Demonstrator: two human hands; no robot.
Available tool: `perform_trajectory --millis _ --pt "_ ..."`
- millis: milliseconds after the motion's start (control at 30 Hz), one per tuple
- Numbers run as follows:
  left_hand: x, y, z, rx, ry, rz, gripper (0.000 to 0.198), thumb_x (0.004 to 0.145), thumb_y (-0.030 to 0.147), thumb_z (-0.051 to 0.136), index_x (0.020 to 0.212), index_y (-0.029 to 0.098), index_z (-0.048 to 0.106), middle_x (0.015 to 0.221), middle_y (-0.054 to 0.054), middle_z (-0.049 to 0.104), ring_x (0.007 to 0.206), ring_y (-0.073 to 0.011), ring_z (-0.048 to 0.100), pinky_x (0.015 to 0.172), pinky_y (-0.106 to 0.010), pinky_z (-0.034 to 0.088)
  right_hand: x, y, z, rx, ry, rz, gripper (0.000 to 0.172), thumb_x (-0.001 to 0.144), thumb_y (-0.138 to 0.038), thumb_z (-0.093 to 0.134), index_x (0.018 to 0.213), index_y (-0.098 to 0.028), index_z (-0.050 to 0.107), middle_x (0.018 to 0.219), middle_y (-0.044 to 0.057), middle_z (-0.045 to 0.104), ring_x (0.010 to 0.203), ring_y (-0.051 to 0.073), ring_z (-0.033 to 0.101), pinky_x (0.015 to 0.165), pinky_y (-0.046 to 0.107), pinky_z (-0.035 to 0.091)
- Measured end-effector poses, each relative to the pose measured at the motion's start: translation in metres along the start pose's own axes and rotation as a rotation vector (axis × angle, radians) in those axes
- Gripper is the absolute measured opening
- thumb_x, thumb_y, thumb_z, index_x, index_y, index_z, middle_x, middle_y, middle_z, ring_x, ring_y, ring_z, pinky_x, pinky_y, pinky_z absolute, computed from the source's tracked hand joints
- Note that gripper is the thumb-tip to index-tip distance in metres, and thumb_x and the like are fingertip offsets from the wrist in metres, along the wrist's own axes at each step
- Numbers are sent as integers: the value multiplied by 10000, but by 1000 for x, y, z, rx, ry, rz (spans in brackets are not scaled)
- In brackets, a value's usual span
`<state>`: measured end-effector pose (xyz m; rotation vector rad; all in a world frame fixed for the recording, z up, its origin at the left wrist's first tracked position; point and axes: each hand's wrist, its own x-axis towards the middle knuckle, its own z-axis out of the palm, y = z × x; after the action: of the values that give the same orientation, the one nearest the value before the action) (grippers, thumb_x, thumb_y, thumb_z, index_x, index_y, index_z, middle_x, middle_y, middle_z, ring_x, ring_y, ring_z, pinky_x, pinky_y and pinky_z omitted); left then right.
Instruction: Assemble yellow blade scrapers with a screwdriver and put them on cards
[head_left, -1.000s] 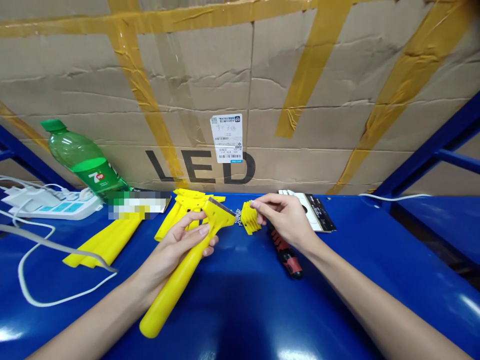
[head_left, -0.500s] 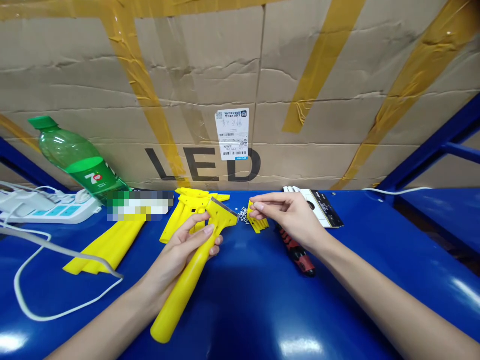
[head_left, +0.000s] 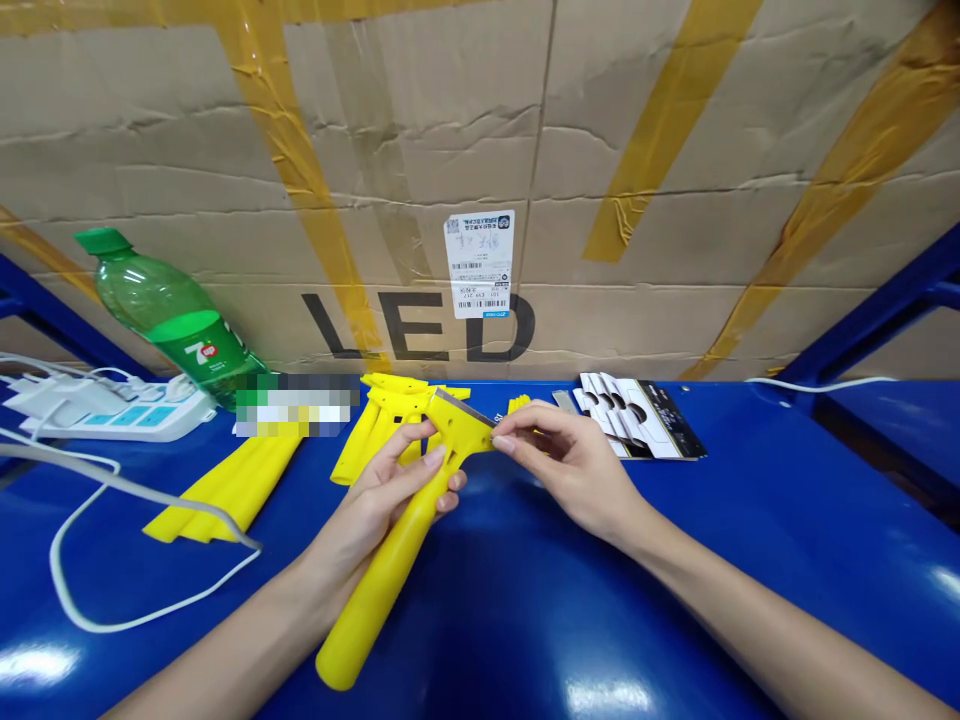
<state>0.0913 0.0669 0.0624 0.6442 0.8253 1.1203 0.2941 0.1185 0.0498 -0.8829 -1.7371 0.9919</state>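
My left hand (head_left: 401,482) is wrapped round the neck of a yellow plastic scraper (head_left: 390,560), its handle slanting down toward me. A thin metal blade (head_left: 466,407) lies along the scraper's head. At the right corner of that head, the thumb and fingertips of my right hand (head_left: 581,468) are pinched together. Whatever they hold is too small or hidden. Just behind the right fingers, small yellow pieces (head_left: 517,404) show in part. Several more yellow scraper parts (head_left: 375,425) lie behind my left hand.
White-and-black printed cards (head_left: 660,415) are fanned at the back right. To the left lie yellow handles (head_left: 225,490), a white cable (head_left: 82,628), a power strip (head_left: 176,415) and a green bottle (head_left: 180,310). A large cardboard box (head_left: 420,160) forms the back wall.
My right hand has moved left from the small yellow pieces to the scraper head's right corner. The red-and-black tool near it is now out of sight. The scraper stays in my left hand.
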Motion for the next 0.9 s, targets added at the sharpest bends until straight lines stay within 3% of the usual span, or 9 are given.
perform_trajectory --millis 167,300,600,700,767,900 --pt "-2 -4 3 -12 8 7 385 814 207 785 1078 248 508 722 -17 657 581 -108 615 572 -171 457 -5 2 3 -78 -30 -78 80 939 -247 638 901 -225 705 890 34 694 817 180 620 758 329 481" --pt "-2 -3 3 8 12 -3 375 813 185 784 1063 247 512 751 -20 663 597 -108 621 598 -186 485 -5 4 1 -92 -44 -71 71 924 -257 652 891 -229 708 896 35 700 844 192 621 755 337 472" --pt "-7 1 6 6 -5 39 384 780 143 800 1025 235 519 826 -25 645 655 -112 631 578 -171 482 3 2 0 -9 -58 -52 143 847 -301 739 886 -206 639 810 -6 604 694 139 517 664 294 436" --pt "-10 3 10 -10 -31 33 375 779 134 798 1010 235 520 839 -35 646 665 -114 633 568 -160 473 5 4 -7 52 -47 -4 353 760 -337 824 1030 -217 632 924 -4 594 695 122 494 650 277 440" --pt "-13 5 12 -10 -54 24 353 795 136 786 1004 237 520 827 -37 642 669 -113 632 568 -152 466 7 0 -12 108 -106 53 403 734 -358 840 1061 -220 647 997 16 625 745 130 539 678 282 464" --pt "-16 6 15 12 -77 30 337 799 152 784 1005 234 531 806 -26 623 674 -116 628 566 -155 458 7 -12 -16 263 -242 242 389 702 -416 860 962 -194 676 812 -6 669 705 132 597 665 279 469"
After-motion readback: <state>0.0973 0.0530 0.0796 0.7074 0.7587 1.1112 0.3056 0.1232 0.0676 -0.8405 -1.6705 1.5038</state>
